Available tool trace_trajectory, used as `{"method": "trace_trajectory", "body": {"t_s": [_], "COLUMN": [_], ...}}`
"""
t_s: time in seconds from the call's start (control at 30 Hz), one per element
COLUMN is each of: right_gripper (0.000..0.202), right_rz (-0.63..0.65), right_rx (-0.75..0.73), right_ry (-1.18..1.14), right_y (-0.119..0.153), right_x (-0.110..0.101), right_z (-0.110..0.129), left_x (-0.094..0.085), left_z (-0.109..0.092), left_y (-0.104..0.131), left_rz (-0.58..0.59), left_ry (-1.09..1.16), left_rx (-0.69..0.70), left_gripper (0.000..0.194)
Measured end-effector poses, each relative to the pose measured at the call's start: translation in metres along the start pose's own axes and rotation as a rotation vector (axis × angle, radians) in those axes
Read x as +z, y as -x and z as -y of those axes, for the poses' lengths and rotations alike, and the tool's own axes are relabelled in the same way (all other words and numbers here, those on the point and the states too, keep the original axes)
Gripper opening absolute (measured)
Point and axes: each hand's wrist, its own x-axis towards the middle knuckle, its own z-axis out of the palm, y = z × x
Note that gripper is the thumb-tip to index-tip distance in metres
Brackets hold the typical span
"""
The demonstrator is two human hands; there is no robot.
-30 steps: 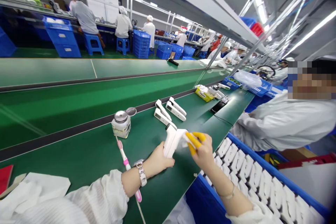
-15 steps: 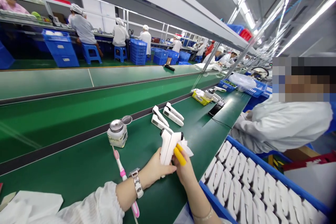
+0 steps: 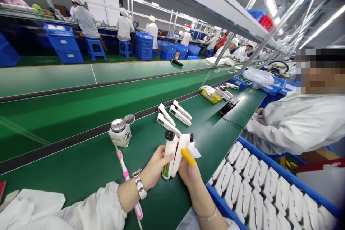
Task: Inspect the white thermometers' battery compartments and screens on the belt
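Note:
My left hand (image 3: 155,168) is closed around a white handheld infrared thermometer (image 3: 170,145), its black round tip up and a strip of green and yellow showing low on its grip. Pressed alongside is a second white thermometer (image 3: 181,149), gripped by my right hand (image 3: 190,174). Yellow finger covers (image 3: 188,156) sit on the right fingers, and a white tissue (image 3: 194,150) sticks out beside them. Just beyond lie several similar white thermometers (image 3: 180,115) on the green bench (image 3: 145,194). A pink and white toothbrush (image 3: 125,174) lies partly under my left wrist.
A pump bottle with metal lid (image 3: 120,137) stands left. A blue crate (image 3: 293,176) of several white thermometers is at right, near a seated co-worker (image 3: 296,122). A yellow tray (image 3: 211,96) sits farther along. White cloth or paper (image 3: 40,203) lies lower left.
The two thermometers have turned in my hands and spread slightly apart at the top; a green and yellow strip now shows on the left one. The view has shifted slightly.

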Motion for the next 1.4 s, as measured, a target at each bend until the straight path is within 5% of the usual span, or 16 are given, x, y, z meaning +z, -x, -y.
{"method": "trace_trajectory", "body": {"t_s": [1.4], "right_gripper": [0.04], "right_rz": [-0.016], "right_rx": [0.008], "right_ry": [0.109], "right_y": [0.003], "right_x": [0.003], "right_z": [0.004], "left_x": [-0.005], "left_z": [-0.013], "left_y": [-0.01], "left_rz": [-0.049], "left_ry": [0.24], "left_rx": [-0.081], "left_gripper": [0.03]}}
